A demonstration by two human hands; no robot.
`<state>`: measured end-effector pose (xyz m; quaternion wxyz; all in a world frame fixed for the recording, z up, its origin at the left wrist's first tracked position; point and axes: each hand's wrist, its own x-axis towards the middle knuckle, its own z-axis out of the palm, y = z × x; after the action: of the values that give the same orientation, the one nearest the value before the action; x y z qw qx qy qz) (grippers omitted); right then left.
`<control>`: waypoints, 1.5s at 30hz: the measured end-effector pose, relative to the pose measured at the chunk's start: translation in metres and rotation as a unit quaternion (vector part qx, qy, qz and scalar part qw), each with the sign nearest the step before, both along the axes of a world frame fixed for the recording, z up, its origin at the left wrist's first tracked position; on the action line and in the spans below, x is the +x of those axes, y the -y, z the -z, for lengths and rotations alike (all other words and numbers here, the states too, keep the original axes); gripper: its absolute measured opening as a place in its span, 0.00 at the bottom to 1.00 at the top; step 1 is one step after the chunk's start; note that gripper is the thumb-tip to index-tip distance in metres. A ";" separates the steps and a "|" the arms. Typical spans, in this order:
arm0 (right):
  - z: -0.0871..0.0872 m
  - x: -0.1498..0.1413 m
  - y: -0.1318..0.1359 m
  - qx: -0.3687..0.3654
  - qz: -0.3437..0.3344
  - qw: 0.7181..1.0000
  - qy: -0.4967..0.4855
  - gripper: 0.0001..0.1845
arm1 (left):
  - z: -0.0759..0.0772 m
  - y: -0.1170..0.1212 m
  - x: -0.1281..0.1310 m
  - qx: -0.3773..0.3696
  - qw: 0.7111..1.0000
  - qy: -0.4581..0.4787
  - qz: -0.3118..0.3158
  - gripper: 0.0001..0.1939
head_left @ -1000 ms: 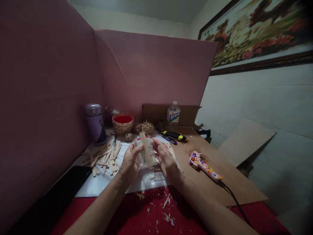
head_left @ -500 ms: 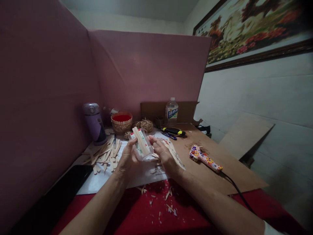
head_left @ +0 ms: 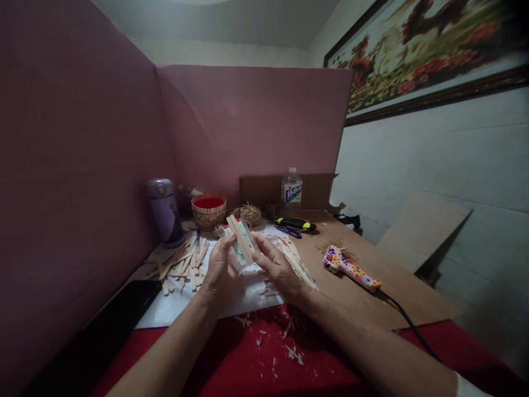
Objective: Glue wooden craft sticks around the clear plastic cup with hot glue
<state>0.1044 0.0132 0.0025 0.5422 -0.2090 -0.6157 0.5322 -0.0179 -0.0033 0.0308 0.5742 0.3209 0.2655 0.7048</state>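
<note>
Between both hands, above the white paper, a small clear plastic box [head_left: 238, 257] with green and red print showing is held tilted. Wooden craft sticks [head_left: 240, 237] lie lengthwise against its face. My left hand [head_left: 220, 269] grips the left side, thumb near the sticks. On the other side, the fingers of my right hand [head_left: 281, 270] close around the box's right edge. Just beyond my right hand lie more pale sticks [head_left: 298, 259]; a loose pile of craft sticks [head_left: 182, 264] spreads to the left.
Behind stand a purple flask [head_left: 165, 215], a stick-covered bowl [head_left: 209, 212] with red inside, a twine bundle [head_left: 248, 214] and a bottle [head_left: 291, 190]. A yellow-black tool [head_left: 295, 223] and flower-patterned glue gun [head_left: 349, 268] lie on cardboard. Wood scraps [head_left: 294, 353] litter the red cloth.
The view has shifted slightly. My right hand has slid along the box's edge, its fingers now nearer the lower right of the sticks. Both hands still hold the box.
</note>
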 end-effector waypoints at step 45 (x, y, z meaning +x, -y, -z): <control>-0.004 0.012 -0.022 -0.114 -0.038 0.990 -0.079 0.22 | 0.016 0.006 0.015 -0.048 0.977 -0.136 0.156 0.25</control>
<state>0.1164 0.0353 0.0069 0.5408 -0.2032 -0.5142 0.6339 -0.0025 -0.0096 0.0151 0.6501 0.4237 0.3215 0.5427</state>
